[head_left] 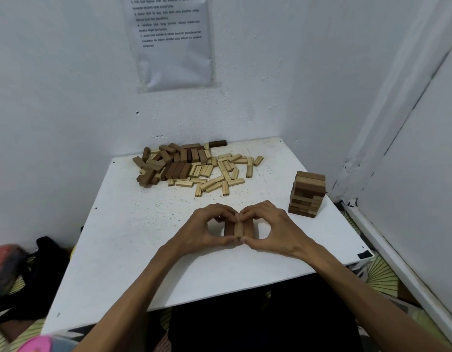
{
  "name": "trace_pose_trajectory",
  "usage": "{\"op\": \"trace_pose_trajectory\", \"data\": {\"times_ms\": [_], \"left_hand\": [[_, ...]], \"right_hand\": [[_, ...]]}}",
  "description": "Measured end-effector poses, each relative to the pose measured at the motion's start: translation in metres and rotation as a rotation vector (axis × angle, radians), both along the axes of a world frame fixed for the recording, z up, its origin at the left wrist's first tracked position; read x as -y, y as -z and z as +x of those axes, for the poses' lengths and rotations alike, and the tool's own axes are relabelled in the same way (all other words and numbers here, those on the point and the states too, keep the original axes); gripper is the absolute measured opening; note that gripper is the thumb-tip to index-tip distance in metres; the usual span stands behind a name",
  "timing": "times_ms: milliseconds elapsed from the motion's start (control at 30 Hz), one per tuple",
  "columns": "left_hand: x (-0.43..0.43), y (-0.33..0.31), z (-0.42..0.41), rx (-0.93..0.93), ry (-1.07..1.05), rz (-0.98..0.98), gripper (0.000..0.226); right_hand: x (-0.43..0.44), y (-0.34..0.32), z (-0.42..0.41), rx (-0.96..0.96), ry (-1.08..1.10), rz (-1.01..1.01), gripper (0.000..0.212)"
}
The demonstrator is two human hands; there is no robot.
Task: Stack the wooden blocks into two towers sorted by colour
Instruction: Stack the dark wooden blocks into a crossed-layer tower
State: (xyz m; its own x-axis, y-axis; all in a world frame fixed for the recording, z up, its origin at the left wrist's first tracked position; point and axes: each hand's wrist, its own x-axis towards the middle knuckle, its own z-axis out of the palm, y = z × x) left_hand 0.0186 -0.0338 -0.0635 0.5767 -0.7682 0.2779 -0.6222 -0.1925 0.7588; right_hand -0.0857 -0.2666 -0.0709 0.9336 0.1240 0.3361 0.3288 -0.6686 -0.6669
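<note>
On table [143, 250], left hand [207, 228], right hand [270, 228] pinch blocks [239, 228]

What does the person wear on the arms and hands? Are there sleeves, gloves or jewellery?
The left hand and right hand are bare: no gloves, rings, watch or bracelet. No sleeve shows anywhere along either arm.

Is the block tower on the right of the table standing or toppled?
Standing: the tower rises in stacked layers with a flat top, and nothing has fallen around its base.
</note>
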Motion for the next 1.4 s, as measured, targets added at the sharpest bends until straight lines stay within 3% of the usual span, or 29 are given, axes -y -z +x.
{"op": "trace_pose_trajectory", "data": {"times_ms": [333, 667, 1400], "left_hand": [[0.042, -0.059, 0.014, 0.133, 0.061, -0.052, 0.041], [0.109, -0.088, 0.023, 0.185, 0.146, -0.054, 0.039], [0.196, -0.069, 0.042, 0.061, 0.267, -0.016, 0.037]], "right_hand": [[0.035, -0.056, -0.002, 0.129, 0.079, -0.026, 0.043], [0.091, -0.093, -0.012, 0.080, 0.166, -0.053, 0.040], [0.161, -0.068, -0.016, -0.002, 0.293, -0.079, 0.044]]}}
